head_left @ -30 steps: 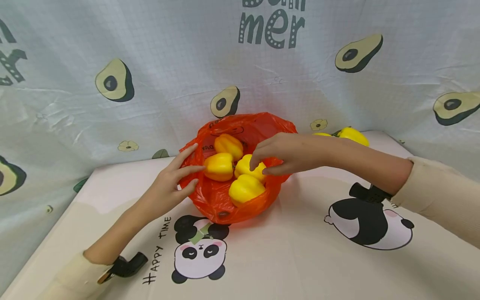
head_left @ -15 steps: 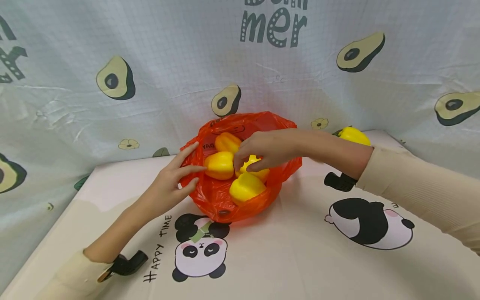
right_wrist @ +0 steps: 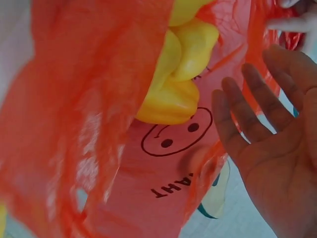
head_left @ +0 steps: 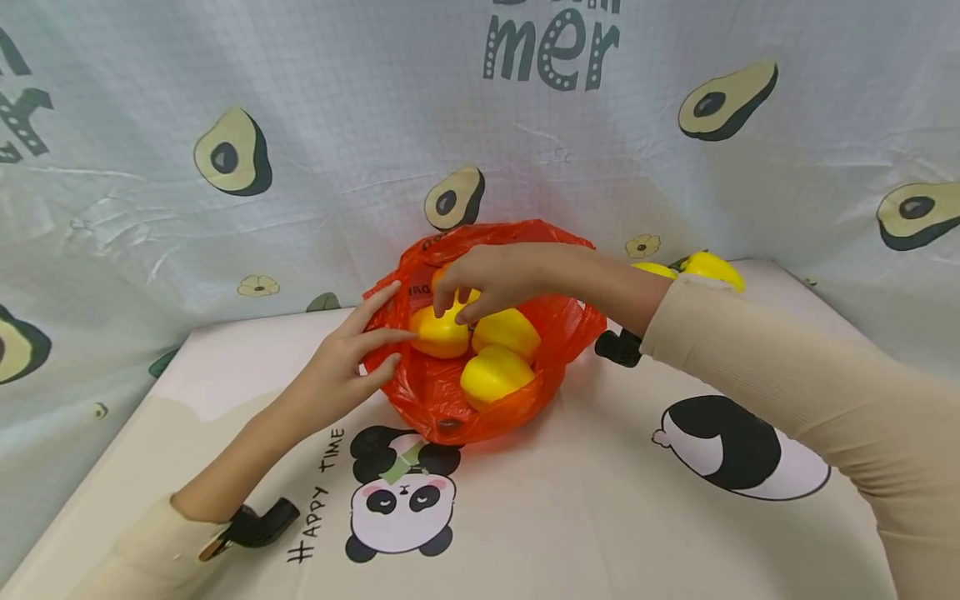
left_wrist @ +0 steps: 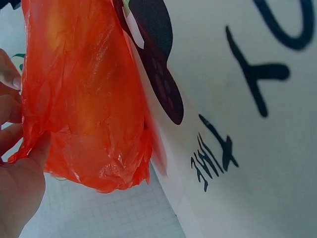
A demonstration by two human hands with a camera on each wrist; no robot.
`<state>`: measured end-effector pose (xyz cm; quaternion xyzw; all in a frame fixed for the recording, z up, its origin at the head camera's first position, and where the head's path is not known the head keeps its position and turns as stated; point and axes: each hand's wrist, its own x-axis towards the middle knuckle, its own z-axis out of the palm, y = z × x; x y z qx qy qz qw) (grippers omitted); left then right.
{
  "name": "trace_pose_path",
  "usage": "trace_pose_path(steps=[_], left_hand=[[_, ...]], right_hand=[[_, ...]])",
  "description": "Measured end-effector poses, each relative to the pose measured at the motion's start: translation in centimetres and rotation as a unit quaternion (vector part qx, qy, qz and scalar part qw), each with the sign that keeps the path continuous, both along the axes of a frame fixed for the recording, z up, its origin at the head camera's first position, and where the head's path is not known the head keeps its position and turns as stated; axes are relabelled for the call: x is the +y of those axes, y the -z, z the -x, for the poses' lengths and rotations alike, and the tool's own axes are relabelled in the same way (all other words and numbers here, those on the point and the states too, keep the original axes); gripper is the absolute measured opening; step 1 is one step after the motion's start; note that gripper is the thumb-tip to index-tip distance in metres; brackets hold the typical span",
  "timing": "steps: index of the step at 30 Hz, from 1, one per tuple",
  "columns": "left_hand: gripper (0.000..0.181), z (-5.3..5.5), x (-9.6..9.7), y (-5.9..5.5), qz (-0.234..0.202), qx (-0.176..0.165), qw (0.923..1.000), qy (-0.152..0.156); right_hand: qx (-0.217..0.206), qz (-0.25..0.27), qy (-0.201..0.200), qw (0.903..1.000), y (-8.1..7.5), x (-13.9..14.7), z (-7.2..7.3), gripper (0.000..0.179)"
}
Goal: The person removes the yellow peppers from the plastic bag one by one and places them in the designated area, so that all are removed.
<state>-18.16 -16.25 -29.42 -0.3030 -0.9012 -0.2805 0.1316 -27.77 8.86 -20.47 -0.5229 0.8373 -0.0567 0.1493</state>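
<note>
A red plastic bag (head_left: 517,417) stands with its mouth open in the head view, holding several yellow bell peppers (head_left: 495,377). My left hand (head_left: 345,362) holds the bag's left rim; the left wrist view has plastic (left_wrist: 94,99) between thumb and fingers. Over the bag's mouth is my right hand (head_left: 495,275), its fingers loosely bent and pointing down above the left bell pepper (head_left: 438,335). This hand partly covers the rear, more orange bell pepper. In the right wrist view the right palm (right_wrist: 272,134) holds nothing and is apart from the peppers.
Two more yellow bell peppers, the right one (head_left: 712,268) plainer to see, lie behind my right forearm at the table's back. A curtain (head_left: 360,125) printed with avocados hangs behind. The pale tablecloth (head_left: 570,517) carries panda prints.
My right hand has moved left across the bag's mouth, from the right-hand pepper to above the left and rear peppers. My left hand keeps its place at the rim.
</note>
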Motion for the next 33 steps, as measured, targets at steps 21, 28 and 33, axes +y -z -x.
trace_pose_path(steps=[21, 28, 33], left_hand=[[0.03, 0.0, 0.0, 0.1, -0.003, -0.008, 0.9999, -0.005], [0.03, 0.2, -0.1, 0.0, -0.002, -0.005, 1.0, -0.004], [0.029, 0.3, -0.1, -0.1, -0.004, -0.005, 1.0, -0.001]], right_hand=[[-0.02, -0.032, 0.108, 0.9934, 2.4, -2.7, 3.5, 0.044], [-0.046, -0.045, 0.115, 0.9913, 3.1, -3.2, 4.4, 0.048], [-0.04, -0.082, 0.109, 0.9898, 2.6, -3.7, 4.8, 0.052]])
